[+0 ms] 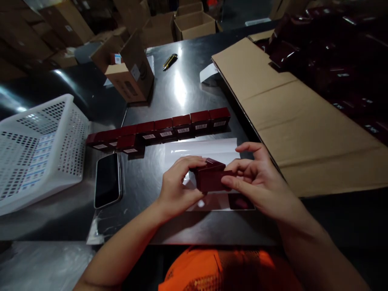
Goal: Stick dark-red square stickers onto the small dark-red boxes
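Observation:
A small dark red box [214, 180] is held between my two hands over a white sheet [218, 146]. My left hand [178, 180] grips its left side, thumb below and fingers on top. My right hand [254, 173] pinches the right end of the box's near panel between thumb and fingers. Whether that panel is a loose flap I cannot tell. Beyond my hands, a row of similar dark red boxes [182, 124] with barcode labels runs across the table. One box [129, 144] sits in front of the row's left part.
A phone [107, 180] and a white plastic basket [68, 149] holding labelled items lie left. A small open carton [130, 83] and a yellow-black cutter [170, 62] are farther back. On the right, a large carton flap [291, 121] borders many dark red packages [339, 72].

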Motion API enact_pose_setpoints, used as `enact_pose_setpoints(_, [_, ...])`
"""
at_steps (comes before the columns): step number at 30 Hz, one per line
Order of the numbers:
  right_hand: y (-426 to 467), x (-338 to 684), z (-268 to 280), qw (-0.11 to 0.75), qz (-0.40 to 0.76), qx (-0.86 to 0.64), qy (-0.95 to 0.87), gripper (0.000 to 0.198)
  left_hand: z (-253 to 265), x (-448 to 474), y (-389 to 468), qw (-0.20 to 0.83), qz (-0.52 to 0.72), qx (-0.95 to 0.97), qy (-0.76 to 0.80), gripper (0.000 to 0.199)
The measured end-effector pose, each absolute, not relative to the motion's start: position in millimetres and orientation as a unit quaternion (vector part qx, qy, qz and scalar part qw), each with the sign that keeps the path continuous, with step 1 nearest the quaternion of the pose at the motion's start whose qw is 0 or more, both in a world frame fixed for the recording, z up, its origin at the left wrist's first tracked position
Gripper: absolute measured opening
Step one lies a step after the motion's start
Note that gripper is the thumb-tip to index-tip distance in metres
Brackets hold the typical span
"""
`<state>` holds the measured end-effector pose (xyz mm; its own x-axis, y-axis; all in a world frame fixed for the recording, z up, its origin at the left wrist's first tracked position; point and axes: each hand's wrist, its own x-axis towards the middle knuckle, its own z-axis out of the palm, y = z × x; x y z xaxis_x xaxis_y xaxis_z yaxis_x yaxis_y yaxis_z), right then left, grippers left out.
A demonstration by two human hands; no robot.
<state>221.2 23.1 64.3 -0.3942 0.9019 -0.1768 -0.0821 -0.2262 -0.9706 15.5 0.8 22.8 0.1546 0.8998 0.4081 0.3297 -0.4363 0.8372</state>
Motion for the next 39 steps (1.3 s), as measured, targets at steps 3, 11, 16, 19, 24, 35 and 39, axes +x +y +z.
enact_pose_setpoints(3, [22.4, 221.3, 64.4, 0.368, 0.663, -0.415, -0.503, 0.053, 22.9, 15.8, 1.0, 0.291, 0.482, 0.701, 0.438, 0.052])
enact_pose_setpoints(11, [22.4, 221.1, 65.2, 0.365, 0.661, -0.423, -0.501, 0.052, 22.0, 16.0, 2.0, 0.291, 0.483, 0.702, 0.436, 0.049])
enact_pose_setpoints(16, [22.2, 221.1, 64.9, 0.368, 0.657, -0.424, -0.503, 0.051, 22.8, 16.2, 1.5, 0.291, 0.483, 0.701, 0.436, 0.049])
enact_pose_setpoints(19, [21.8, 220.9, 65.6, 0.368, 0.652, -0.429, -0.505, 0.051, 23.0, 15.8, 0.8, 0.288, 0.481, 0.704, 0.436, 0.051])
enact_pose_setpoints(24, [21.0, 220.5, 65.5, 0.368, 0.648, -0.430, -0.510, 0.052, 21.6, 14.9, 0.4, 0.283, 0.470, 0.708, 0.444, 0.054])
enact_pose_setpoints(35, [17.9, 215.5, 65.1, 0.385, 0.583, -0.468, -0.542, 0.054, 24.4, 16.4, 0.2, 0.243, 0.469, 0.727, 0.440, 0.047])
enact_pose_setpoints(39, [17.9, 217.3, 60.0, 0.372, 0.496, -0.531, -0.577, 0.062, 24.6, 17.2, -0.8, 0.209, 0.470, 0.745, 0.425, 0.044])
